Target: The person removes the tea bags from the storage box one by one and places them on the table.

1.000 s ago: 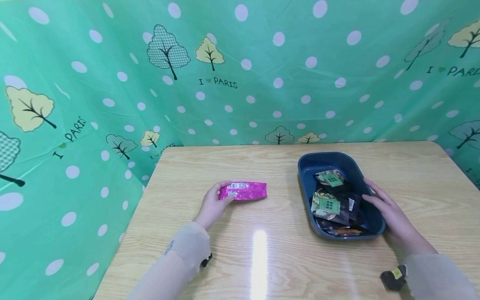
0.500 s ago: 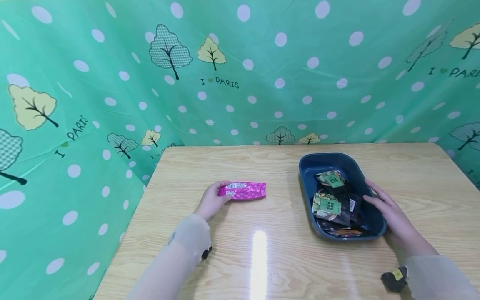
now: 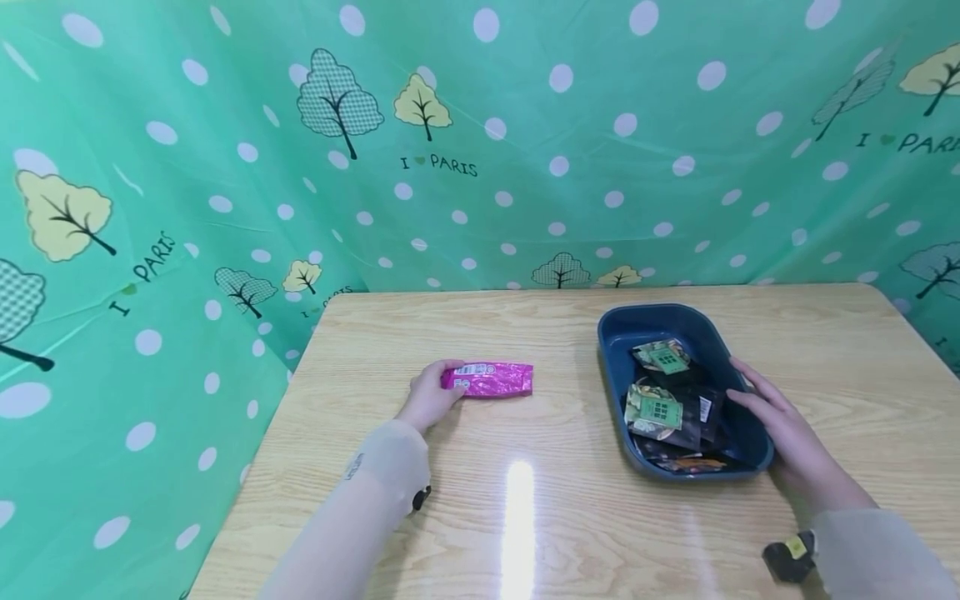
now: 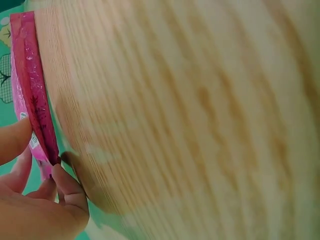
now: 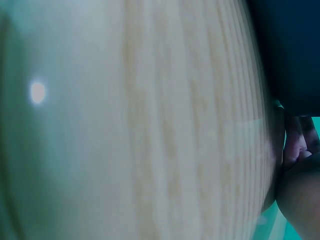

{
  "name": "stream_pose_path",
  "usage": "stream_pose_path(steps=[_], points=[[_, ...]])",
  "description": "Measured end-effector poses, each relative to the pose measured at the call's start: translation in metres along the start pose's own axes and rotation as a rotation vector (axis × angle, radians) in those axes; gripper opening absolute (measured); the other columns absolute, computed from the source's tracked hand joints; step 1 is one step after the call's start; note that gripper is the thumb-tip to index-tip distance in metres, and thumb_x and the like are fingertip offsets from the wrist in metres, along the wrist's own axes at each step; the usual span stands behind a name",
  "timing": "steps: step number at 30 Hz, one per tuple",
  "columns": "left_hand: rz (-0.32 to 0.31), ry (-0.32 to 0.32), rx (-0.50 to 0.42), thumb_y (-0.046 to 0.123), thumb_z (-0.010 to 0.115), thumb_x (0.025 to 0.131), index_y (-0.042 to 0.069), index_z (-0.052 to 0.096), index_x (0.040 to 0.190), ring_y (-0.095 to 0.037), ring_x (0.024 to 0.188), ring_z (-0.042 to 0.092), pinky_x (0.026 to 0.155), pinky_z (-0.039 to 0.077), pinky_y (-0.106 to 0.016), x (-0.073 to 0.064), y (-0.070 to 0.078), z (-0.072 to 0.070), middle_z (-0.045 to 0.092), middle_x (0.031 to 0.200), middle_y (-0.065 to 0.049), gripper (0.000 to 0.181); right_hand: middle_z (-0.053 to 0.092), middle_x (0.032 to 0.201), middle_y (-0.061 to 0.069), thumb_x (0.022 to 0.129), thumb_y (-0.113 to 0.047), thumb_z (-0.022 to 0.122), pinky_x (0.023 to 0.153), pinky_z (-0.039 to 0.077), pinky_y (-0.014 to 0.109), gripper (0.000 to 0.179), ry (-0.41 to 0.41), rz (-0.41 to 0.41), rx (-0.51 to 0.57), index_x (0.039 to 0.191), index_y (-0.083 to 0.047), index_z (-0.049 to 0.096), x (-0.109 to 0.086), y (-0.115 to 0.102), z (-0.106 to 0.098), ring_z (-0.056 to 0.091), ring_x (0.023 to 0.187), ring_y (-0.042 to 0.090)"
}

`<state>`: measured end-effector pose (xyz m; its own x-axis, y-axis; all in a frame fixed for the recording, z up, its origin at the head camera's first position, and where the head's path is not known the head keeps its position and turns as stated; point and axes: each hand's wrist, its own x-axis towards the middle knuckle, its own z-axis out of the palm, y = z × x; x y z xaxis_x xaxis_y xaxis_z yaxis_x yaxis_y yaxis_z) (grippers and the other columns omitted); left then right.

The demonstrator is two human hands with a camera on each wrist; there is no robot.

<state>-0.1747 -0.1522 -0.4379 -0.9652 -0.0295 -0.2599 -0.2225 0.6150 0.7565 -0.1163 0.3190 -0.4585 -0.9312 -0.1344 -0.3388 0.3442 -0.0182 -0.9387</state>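
Note:
My left hand (image 3: 433, 397) pinches the left end of a shiny pink packet (image 3: 501, 379) lying on the table left of centre. In the left wrist view, the thumb and fingers (image 4: 70, 187) hold the lower end of that packet (image 4: 36, 80). On the right, my right hand (image 3: 787, 429) grips the right wall of a dark blue bin (image 3: 611, 350), with fingers over the rim. Several dark packets with green labels (image 3: 663, 417) lie inside the bin. Most of the right hand is hidden behind the bin (image 5: 290, 50) in the right wrist view.
A pale wood table (image 3: 570, 517) spans the front, with a bright light reflection near its middle. Green curtain cloth (image 3: 555, 167) with trees and dots hangs behind and to the left.
My left hand and forearm have shifted slightly to the right, and the pink packet's left end is more covered. The bin and right hand have stayed put.

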Motion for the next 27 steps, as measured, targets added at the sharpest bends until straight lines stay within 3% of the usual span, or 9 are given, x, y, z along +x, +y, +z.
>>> stream_pose_path(steps=[2, 4, 6, 9, 13, 17, 21, 24, 27], points=[[0.010, 0.000, 0.020, 0.009, 0.066, 0.092, 0.010, 0.056, 0.137, -0.042, 0.140, 0.036, 0.117, 0.024, -0.057, 0.0010, -0.0003, 0.0003, 0.049, 0.147, -0.017, 0.045, -0.014, 0.166, -0.007, 0.105, -0.037, 0.045, 0.082, 0.050, 0.013, 0.059, 0.008, 0.010, -0.014, 0.155, -0.047, 0.014, 0.0002, -0.0003, 0.0002, 0.046, 0.127, 0.002], [0.018, -0.006, 0.029, 0.009, 0.067, 0.092, 0.011, 0.056, 0.137, -0.041, 0.140, 0.037, 0.118, 0.024, -0.056, 0.0019, -0.0002, 0.0002, 0.049, 0.147, -0.016, 0.046, -0.016, 0.166, -0.009, 0.105, -0.040, 0.045, 0.082, 0.049, 0.011, 0.059, 0.019, 0.024, -0.035, 0.155, -0.048, 0.014, 0.0004, -0.0009, 0.0009, 0.029, 0.144, 0.017], [0.028, -0.013, 0.041, 0.010, 0.067, 0.092, 0.011, 0.056, 0.137, -0.040, 0.141, 0.038, 0.118, 0.025, -0.056, 0.0027, -0.0005, 0.0002, 0.049, 0.148, -0.016, 0.046, -0.016, 0.165, -0.011, 0.105, -0.039, 0.045, 0.082, 0.048, 0.011, 0.059, 0.024, 0.024, -0.031, 0.155, -0.048, 0.014, 0.0006, -0.0008, 0.0007, 0.028, 0.144, 0.018], [0.040, -0.019, 0.057, 0.010, 0.066, 0.092, 0.010, 0.056, 0.137, -0.039, 0.140, 0.038, 0.118, 0.025, -0.056, 0.0030, -0.0002, 0.0001, 0.049, 0.147, -0.016, 0.045, -0.018, 0.165, -0.013, 0.105, -0.040, 0.045, 0.082, 0.048, 0.010, 0.060, 0.033, 0.029, -0.037, 0.155, -0.048, 0.014, 0.0009, -0.0012, 0.0018, 0.010, 0.150, 0.029], [0.055, -0.016, 0.084, 0.010, 0.067, 0.092, 0.010, 0.057, 0.136, -0.041, 0.137, 0.039, 0.116, 0.025, -0.056, 0.0022, 0.0001, 0.0002, 0.049, 0.147, -0.017, 0.045, -0.018, 0.165, -0.008, 0.104, -0.042, 0.045, 0.082, 0.049, 0.011, 0.060, 0.042, 0.032, -0.070, 0.155, -0.048, 0.013, 0.0006, -0.0008, 0.0023, 0.018, 0.146, 0.028], [0.074, -0.013, 0.098, 0.011, 0.066, 0.092, 0.010, 0.058, 0.135, -0.042, 0.134, 0.039, 0.115, 0.027, -0.056, 0.0015, 0.0000, 0.0005, 0.049, 0.146, -0.018, 0.043, -0.018, 0.166, -0.002, 0.105, -0.042, 0.045, 0.082, 0.050, 0.012, 0.060, 0.046, 0.024, -0.078, 0.155, -0.048, 0.014, -0.0001, 0.0006, 0.0022, 0.043, 0.124, 0.005], [0.103, -0.008, 0.115, 0.010, 0.066, 0.093, 0.009, 0.058, 0.135, -0.042, 0.135, 0.040, 0.115, 0.026, -0.056, 0.0020, -0.0022, 0.0012, 0.049, 0.146, -0.019, 0.043, -0.012, 0.167, 0.000, 0.105, -0.038, 0.046, 0.082, 0.049, 0.011, 0.058, 0.048, -0.010, -0.080, 0.155, -0.046, 0.017, -0.0005, 0.0030, 0.0025, 0.046, 0.108, -0.012], [0.117, -0.006, 0.130, 0.010, 0.065, 0.093, 0.009, 0.058, 0.135, -0.043, 0.136, 0.038, 0.115, 0.026, -0.056, 0.0025, -0.0032, 0.0015, 0.048, 0.147, -0.019, 0.043, -0.009, 0.167, 0.000, 0.105, -0.035, 0.046, 0.082, 0.049, 0.010, 0.057, 0.052, -0.030, -0.075, 0.155, -0.044, 0.020, -0.0005, 0.0039, 0.0025, 0.046, 0.107, -0.015], [0.107, -0.008, 0.133, 0.011, 0.065, 0.093, 0.010, 0.058, 0.135, -0.046, 0.137, 0.035, 0.115, 0.025, -0.058, 0.0021, -0.0024, 0.0011, 0.044, 0.150, -0.020, 0.043, -0.009, 0.167, 0.001, 0.105, -0.035, 0.047, 0.082, 0.049, 0.010, 0.056, 0.060, -0.029, -0.078, 0.154, -0.045, 0.022, 0.0000, 0.0043, 0.0030, 0.044, 0.122, -0.002]])
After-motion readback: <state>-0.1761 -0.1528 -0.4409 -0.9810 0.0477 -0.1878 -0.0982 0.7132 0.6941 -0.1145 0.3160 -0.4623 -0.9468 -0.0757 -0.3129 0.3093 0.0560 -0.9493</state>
